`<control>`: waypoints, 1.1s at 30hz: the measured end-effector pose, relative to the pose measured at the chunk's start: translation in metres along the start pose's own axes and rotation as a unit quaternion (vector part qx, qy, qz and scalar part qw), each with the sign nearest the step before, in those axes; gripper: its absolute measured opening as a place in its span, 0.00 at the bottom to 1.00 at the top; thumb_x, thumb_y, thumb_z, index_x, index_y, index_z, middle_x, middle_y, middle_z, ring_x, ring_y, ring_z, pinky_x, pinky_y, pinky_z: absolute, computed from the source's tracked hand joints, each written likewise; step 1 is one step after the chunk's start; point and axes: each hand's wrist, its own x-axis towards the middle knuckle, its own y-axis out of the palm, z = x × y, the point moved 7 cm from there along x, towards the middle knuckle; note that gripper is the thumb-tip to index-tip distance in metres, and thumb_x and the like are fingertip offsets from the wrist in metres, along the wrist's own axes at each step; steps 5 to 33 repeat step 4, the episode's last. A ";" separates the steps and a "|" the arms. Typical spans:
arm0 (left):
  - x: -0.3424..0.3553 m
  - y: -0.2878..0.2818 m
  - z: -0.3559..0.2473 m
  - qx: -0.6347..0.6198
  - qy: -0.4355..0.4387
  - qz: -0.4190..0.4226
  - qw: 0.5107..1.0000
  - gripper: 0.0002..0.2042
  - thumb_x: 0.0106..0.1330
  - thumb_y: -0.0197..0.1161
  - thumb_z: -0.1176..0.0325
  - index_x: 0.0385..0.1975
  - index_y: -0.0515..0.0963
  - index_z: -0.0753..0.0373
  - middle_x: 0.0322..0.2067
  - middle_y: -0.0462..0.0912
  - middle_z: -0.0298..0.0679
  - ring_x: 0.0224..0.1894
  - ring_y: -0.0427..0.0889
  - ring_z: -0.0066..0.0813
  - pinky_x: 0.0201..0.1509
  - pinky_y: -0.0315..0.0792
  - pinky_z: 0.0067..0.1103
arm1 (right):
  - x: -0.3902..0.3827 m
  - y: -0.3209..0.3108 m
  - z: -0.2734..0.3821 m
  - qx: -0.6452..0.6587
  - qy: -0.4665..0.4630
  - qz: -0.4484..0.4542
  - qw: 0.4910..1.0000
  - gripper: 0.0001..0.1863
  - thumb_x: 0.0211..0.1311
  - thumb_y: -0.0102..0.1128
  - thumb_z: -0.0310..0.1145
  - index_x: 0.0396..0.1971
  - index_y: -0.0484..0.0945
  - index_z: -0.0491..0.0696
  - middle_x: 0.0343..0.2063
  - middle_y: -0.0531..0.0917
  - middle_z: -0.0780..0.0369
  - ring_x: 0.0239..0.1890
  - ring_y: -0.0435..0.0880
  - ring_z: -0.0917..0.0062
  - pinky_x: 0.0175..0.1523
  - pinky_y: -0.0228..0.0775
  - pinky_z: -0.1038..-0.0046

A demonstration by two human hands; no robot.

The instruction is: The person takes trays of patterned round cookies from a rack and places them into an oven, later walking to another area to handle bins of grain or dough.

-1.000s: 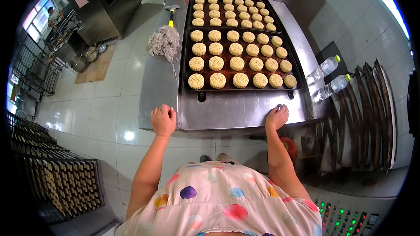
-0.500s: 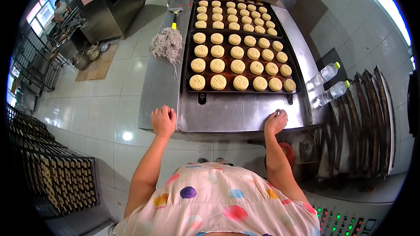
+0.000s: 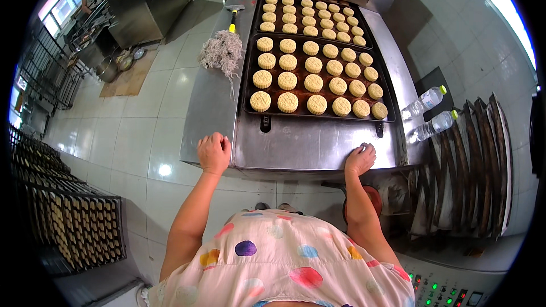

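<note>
My left hand (image 3: 214, 153) rests at the left front corner of the steel table (image 3: 318, 148), its fingers curled closed and nothing showing in them. Near the table's front edge on the right lies my right hand (image 3: 360, 158), also curled closed. A tiny pale spot shows between its thumb and fingers; I cannot tell what it is. Beyond both hands, a dark baking tray (image 3: 341, 118) holds rows of round, pale, pattern-pressed cakes (image 3: 287, 102). A second tray (image 3: 369, 34) of similar cakes sits behind it. Neither hand touches the trays.
A grey string mop head (image 3: 222, 52) lies on the table's left side. Two clear bottles with yellow-green caps (image 3: 425, 101) lie at the right. Dark trays (image 3: 472, 159) stand on edge beyond them. A rack of filled trays (image 3: 79, 227) is at left; a lit control panel (image 3: 446, 290) is lower right.
The view has tilted slightly, so the trays and mop appear a little higher and further right. Both hands stay in place on the table. The distant person at upper left has shifted.
</note>
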 end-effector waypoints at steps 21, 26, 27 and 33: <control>0.000 0.001 0.001 0.003 0.003 -0.004 1.000 0.08 0.57 0.59 0.68 0.21 0.66 0.58 0.19 0.73 0.36 0.26 0.72 0.38 0.33 0.62 0.31 | 0.001 0.001 0.000 0.001 -0.001 0.005 1.000 0.09 0.53 0.57 0.28 0.36 0.74 0.50 0.46 0.75 0.63 0.48 0.72 0.65 0.52 0.63 0.65; 0.000 0.001 0.001 0.003 0.003 -0.004 1.000 0.08 0.57 0.59 0.68 0.21 0.66 0.58 0.19 0.73 0.36 0.26 0.72 0.38 0.33 0.62 0.31 | 0.001 0.001 0.000 0.001 -0.001 0.005 1.000 0.09 0.53 0.57 0.28 0.36 0.74 0.50 0.46 0.75 0.63 0.48 0.72 0.65 0.52 0.63 0.65; 0.000 0.001 0.001 0.003 0.003 -0.004 1.000 0.08 0.57 0.59 0.68 0.21 0.66 0.58 0.19 0.73 0.36 0.26 0.72 0.38 0.33 0.62 0.31 | 0.001 0.001 0.000 0.001 -0.001 0.005 1.000 0.09 0.53 0.57 0.28 0.36 0.74 0.50 0.46 0.75 0.63 0.48 0.72 0.65 0.52 0.63 0.65; 0.000 0.001 0.001 0.003 0.003 -0.004 1.000 0.08 0.57 0.59 0.68 0.21 0.66 0.58 0.19 0.73 0.36 0.26 0.72 0.38 0.33 0.62 0.31 | 0.001 0.001 0.000 0.001 -0.001 0.005 1.000 0.09 0.53 0.57 0.28 0.36 0.74 0.50 0.46 0.75 0.63 0.48 0.72 0.65 0.52 0.63 0.65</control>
